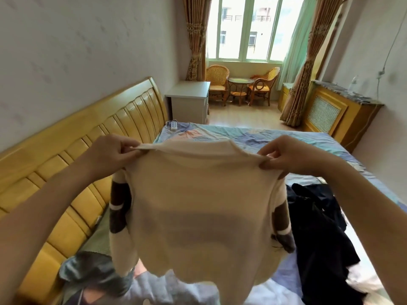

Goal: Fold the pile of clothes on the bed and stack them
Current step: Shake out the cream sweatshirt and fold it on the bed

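Observation:
I hold a cream sweater (198, 205) up in the air over the bed (286, 137), spread flat and facing me. Its sleeves have dark brown bands with white stripes and hang down on both sides. My left hand (112, 150) pinches the left shoulder and my right hand (286, 155) pinches the right shoulder. A dark navy heap of clothes (319, 227) lies on the bed at the right. Grey and greenish clothes (94, 274) lie below the sweater at the lower left, partly hidden by it.
A yellow wooden headboard (72, 164) runs along the left. A white remote (174, 125) lies at the bed's far corner, beside a white nightstand (189, 102). Wicker chairs (217, 83) and a small round table stand by the window. A radiator cover (330, 111) is at the right wall.

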